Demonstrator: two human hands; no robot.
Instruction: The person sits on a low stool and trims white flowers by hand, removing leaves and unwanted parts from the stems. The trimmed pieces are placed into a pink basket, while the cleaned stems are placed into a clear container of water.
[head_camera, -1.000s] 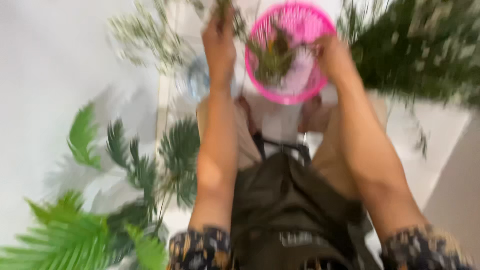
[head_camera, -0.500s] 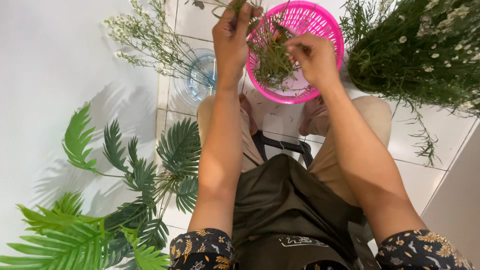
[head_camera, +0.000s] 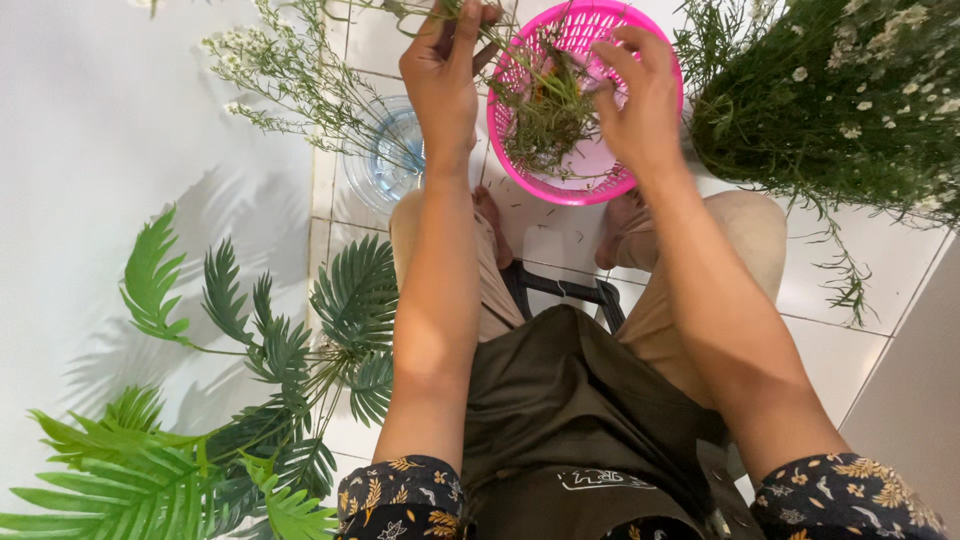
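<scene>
My left hand (head_camera: 445, 65) is closed around thin green flower stems (head_camera: 400, 15) at the top of the view, just left of a round pink plastic basket (head_camera: 520, 165). The basket stands on the white tiled floor between my feet and holds a heap of green stem trimmings (head_camera: 545, 105). My right hand (head_camera: 640, 95) hovers over the basket's right side with its fingers bent and spread; I cannot tell whether small bits are pinched in them. A sprig of small white flowers (head_camera: 270, 65) trails left from the stems I hold.
A clear glass bowl (head_camera: 385, 160) sits on the floor left of the basket. A big bunch of green stems with small white blooms (head_camera: 840, 100) lies at right. Fern-like green leaves (head_camera: 250, 360) spread at lower left against a white wall. I sit on a low stool (head_camera: 555, 290).
The view has steadied and tilted down slightly. My right hand has moved from the basket's middle toward its right rim, opening its fingers. My left hand keeps its hold on the stems.
</scene>
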